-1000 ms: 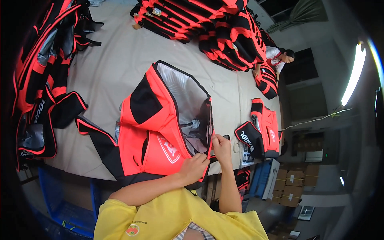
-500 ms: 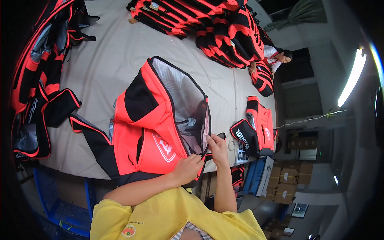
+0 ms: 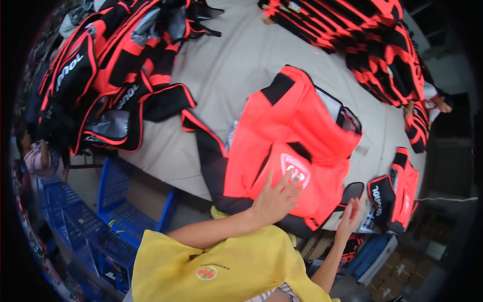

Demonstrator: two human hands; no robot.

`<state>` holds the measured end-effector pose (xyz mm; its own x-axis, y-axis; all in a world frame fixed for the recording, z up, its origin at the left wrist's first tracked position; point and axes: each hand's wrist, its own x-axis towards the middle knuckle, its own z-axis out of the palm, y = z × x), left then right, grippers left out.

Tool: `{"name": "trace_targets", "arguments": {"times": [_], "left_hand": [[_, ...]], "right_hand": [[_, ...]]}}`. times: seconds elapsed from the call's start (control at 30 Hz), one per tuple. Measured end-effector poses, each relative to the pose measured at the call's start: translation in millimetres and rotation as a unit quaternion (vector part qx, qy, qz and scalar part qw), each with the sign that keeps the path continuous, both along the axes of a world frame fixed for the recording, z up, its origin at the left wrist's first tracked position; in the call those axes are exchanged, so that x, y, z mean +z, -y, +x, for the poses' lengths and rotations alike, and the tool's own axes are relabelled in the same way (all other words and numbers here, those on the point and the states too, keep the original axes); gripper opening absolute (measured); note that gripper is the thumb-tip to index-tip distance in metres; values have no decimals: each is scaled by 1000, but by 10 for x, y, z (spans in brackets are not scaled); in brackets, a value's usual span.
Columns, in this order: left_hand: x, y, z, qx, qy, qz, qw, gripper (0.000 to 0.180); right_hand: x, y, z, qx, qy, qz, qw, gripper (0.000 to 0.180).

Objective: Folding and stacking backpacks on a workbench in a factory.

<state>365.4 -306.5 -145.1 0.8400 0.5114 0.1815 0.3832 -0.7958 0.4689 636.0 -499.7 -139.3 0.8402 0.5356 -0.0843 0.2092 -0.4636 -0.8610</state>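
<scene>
A coral-red and black bag (image 3: 312, 126) with a white crest lies on the table in front of me. Its mouth faces away to the right, so only a strip of the pale lining shows. My left hand (image 3: 275, 199) is over the bag's front panel by the crest, fingers spread, holding nothing; whether it presses on the fabric I cannot tell. Just off the bag's lower right corner, my right hand (image 3: 348, 219) is raised with its fingers stretched out and nothing in it. A black flap (image 3: 209, 156) extends from the bag's left side.
Heaped bags (image 3: 108, 75) in the same colours cover the table's left end. A stack of bags (image 3: 342, 25) stands at the far right. Another bag (image 3: 405, 189) lies to the right. Blue plastic crates (image 3: 131, 201) are below the table edge. A co-worker (image 3: 438, 103) is at far right.
Both hands have let go of the bag's mouth edge. The left now spreads over the front panel; the right has drawn away. The bag's mouth has turned away, and my view has swung left.
</scene>
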Motion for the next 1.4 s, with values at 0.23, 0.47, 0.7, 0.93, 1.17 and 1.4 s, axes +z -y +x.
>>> {"name": "trace_targets", "arguments": {"times": [0.23, 0.47, 0.7, 0.93, 1.17, 1.4], "left_hand": [[-886, 91, 115, 1, -146, 6, 989, 71], [-429, -518, -776, 210, -7, 68, 975, 62], [-1121, -821, -1704, 484, 107, -333, 802, 82], [-1089, -680, -1478, 540, 180, -517, 639, 82], [-1466, -737, -1518, 378, 301, -714, 506, 61], [-1320, -596, -1503, 348, 313, -730, 498, 64]], "right_hand": [[-1022, -23, -535, 170, 285, -215, 918, 69], [-832, 620, -701, -103, 120, -87, 984, 34], [-1119, 1177, -1094, -274, -385, 135, 871, 63], [-1095, 826, -1273, -108, -402, 239, 877, 64], [-1584, 838, -949, -104, -480, 201, 848, 68], [-1638, 771, -801, -142, -522, 150, 827, 65]]}}
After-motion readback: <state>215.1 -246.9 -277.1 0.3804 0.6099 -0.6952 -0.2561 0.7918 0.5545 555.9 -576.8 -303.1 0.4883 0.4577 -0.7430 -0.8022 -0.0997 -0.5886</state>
